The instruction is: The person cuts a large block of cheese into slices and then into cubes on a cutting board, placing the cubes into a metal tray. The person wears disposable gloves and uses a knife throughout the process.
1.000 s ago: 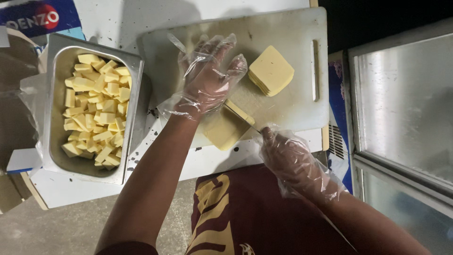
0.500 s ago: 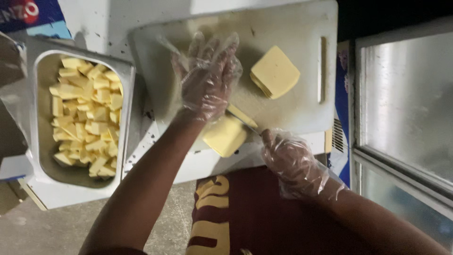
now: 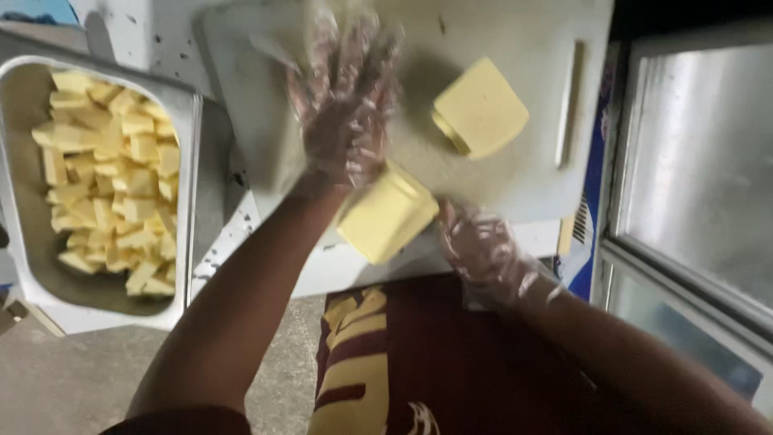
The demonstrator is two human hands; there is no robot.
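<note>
Worn white cutting board (image 3: 515, 173) is set on a speckled white counter, with a steel pan (image 3: 190, 161) of yellow cubes (image 3: 109, 181) well off to the outer side of the left fingers and a glass-fronted cabinet (image 3: 692, 201) beyond the right hand. Frame is motion-blurred, so details are limited. Left hand (image 3: 342, 121), in a clear plastic glove, is held flat with fingers (image 3: 354, 48) spread wide open; nothing is gripped. The yellow block (image 3: 388, 213) lies just behind the left palm heel, at the board's near edge, and appears to overhang it slightly. Right hand (image 3: 483, 250), also gloved, is curled just beside that block's near corner; a grip on a tool is likely, but it cannot be told from the blur. A second yellow block (image 3: 481, 109) lies apart, off to the side of the left fingertips. Risks, as judged: the near block could be tipped off the edge if pushed, since it is not pinned; loose glove film could be caught or slip on the greasy surface; a blade, if held, is unguarded near the left wrist.
</note>
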